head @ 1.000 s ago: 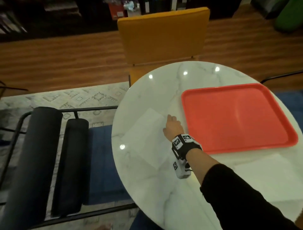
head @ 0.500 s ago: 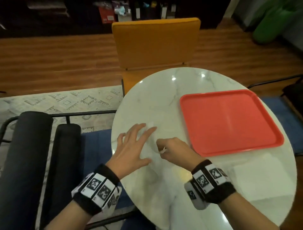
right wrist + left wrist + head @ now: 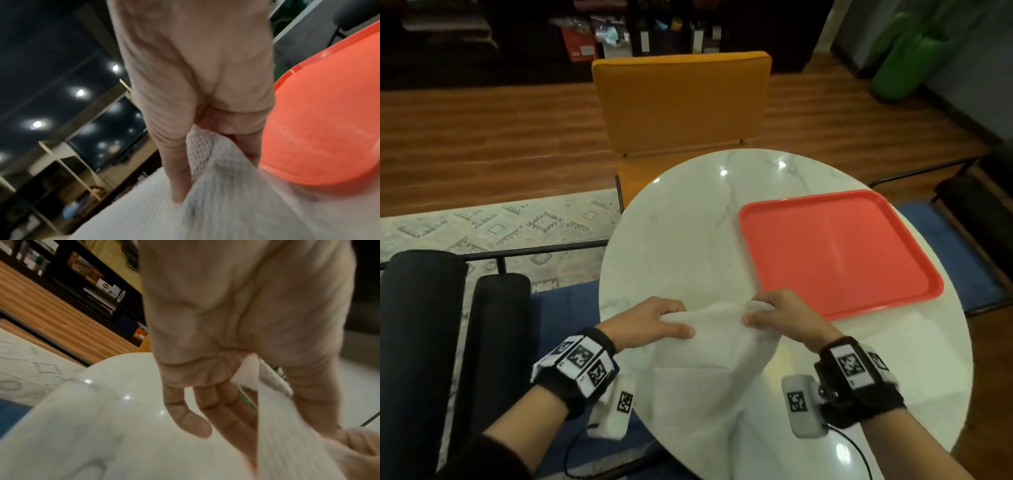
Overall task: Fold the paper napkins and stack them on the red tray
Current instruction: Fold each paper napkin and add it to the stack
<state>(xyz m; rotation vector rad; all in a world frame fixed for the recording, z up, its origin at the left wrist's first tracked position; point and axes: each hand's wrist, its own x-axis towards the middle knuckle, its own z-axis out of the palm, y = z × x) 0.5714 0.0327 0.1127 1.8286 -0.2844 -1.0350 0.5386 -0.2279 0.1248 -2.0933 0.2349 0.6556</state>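
A white paper napkin point(image 3: 709, 346) lies on the round marble table point(image 3: 681, 246) with its far edge lifted. My left hand point(image 3: 654, 322) pinches the far left corner of the napkin point(image 3: 287, 434) between thumb and fingers. My right hand point(image 3: 780, 315) pinches the far right corner of the napkin point(image 3: 205, 152). The red tray point(image 3: 835, 250) sits flat just right of my right hand, with nothing on it. The red tray point(image 3: 320, 126) fills the right side of the right wrist view.
More white napkin paper point(image 3: 914, 356) lies flat on the table in front of the tray, at the near right. A yellow chair point(image 3: 681, 102) stands beyond the table. Black padded rolls point(image 3: 421, 342) on a metal frame stand to the left.
Both hands have taken hold of the napkin's far corners and lifted that edge toward me. A second ago only the right hand touched the flat napkin.
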